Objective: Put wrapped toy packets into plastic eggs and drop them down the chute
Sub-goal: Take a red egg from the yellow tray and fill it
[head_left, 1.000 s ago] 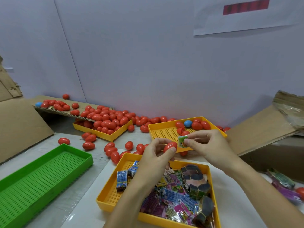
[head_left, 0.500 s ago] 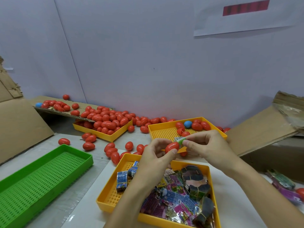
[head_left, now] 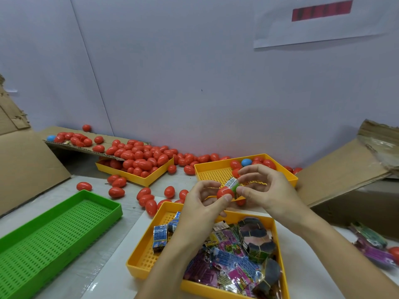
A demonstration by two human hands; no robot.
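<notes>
My left hand [head_left: 204, 203] pinches a red plastic egg half [head_left: 224, 193] between thumb and fingers, above the near yellow tray [head_left: 140, 258]. My right hand [head_left: 267, 190] pinches a green wrapped toy packet [head_left: 232, 183] whose end sits in the egg half. The near tray holds several wrapped packets [head_left: 233, 264]. A far yellow tray [head_left: 216, 174] behind my hands holds a few red eggs and one blue egg [head_left: 246, 162].
A green tray [head_left: 54, 238] lies at the left. Another yellow tray [head_left: 133, 181] heaped with red eggs sits at the back under a cardboard ramp [head_left: 73, 145]. Loose red eggs dot the table. Cardboard [head_left: 345, 171] leans at the right, loose packets [head_left: 371, 242] beside it.
My hands have come together. The packet in my right hand has gone from beside the egg half into its opening.
</notes>
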